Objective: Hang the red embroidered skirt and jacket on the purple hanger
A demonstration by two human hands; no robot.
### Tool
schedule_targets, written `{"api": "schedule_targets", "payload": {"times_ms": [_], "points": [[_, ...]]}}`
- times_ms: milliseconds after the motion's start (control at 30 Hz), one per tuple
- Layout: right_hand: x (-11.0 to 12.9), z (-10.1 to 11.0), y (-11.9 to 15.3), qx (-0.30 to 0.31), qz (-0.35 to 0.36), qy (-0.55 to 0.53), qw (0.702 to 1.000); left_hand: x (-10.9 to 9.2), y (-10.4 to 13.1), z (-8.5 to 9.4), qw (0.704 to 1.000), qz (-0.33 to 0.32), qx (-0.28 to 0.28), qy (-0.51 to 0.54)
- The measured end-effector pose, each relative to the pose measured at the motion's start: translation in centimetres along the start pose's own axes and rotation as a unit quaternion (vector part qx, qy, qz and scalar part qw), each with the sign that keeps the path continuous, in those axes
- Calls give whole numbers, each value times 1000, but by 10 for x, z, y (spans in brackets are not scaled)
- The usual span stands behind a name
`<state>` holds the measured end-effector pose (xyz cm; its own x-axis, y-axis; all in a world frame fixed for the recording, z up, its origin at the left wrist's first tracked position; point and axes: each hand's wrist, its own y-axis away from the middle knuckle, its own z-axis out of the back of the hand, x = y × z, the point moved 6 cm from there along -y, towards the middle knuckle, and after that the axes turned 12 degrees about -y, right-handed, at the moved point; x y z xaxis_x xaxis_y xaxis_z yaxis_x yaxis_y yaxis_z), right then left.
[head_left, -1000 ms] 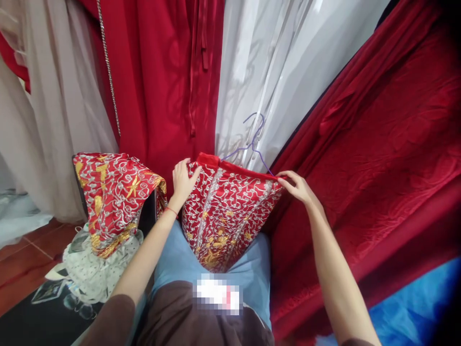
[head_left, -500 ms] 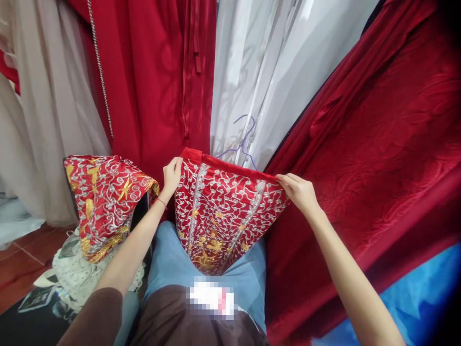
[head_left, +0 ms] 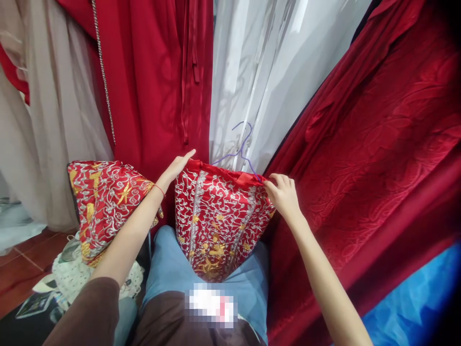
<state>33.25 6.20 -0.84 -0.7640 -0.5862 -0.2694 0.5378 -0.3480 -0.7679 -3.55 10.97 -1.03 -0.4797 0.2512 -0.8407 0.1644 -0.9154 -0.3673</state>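
Observation:
A red skirt (head_left: 223, 206) with silver and gold embroidery hangs in front of my legs, its plain red waistband drawn up at the top. Inside it is a purple wire hanger (head_left: 242, 151), with its hook and shoulders showing above the waistband. My left hand (head_left: 177, 168) holds the waistband's left end, one finger stretched along the top edge; the grip is partly hidden. At the right end, my right hand (head_left: 284, 190) pinches the waistband beside the hanger's right arm, fingers bent.
A second red embroidered garment (head_left: 108, 202) lies draped to my left. Below it are a white dotted cloth (head_left: 74, 266) and a phone-like object (head_left: 38, 302). Red drapes (head_left: 154, 86) and white fabric (head_left: 252, 57) hang ahead; more red cloth (head_left: 360, 192) and blue fabric (head_left: 418, 298) are on the right.
My right hand has moved left with its end of the waistband, which is now slacker and bunched at the hanger. The left hand's fingers have straightened and shifted slightly right.

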Motion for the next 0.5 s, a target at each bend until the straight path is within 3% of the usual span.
{"api": "schedule_targets", "payload": {"times_ms": [100,233,367,500], "points": [[13,-17,-11,57,2,-26,998,-30,-5,-12,996,-28,58,-55],[39,-41,-20,120,-38,-90,988,-46,-3,-15,980,-59,-10,-191],[69,-37,-17,55,-96,-185,976,-53,31,-16,970,-153,-101,-159],[100,-22,-6,-46,-146,-327,933,-50,81,-17,949,-236,-199,-58]]}}
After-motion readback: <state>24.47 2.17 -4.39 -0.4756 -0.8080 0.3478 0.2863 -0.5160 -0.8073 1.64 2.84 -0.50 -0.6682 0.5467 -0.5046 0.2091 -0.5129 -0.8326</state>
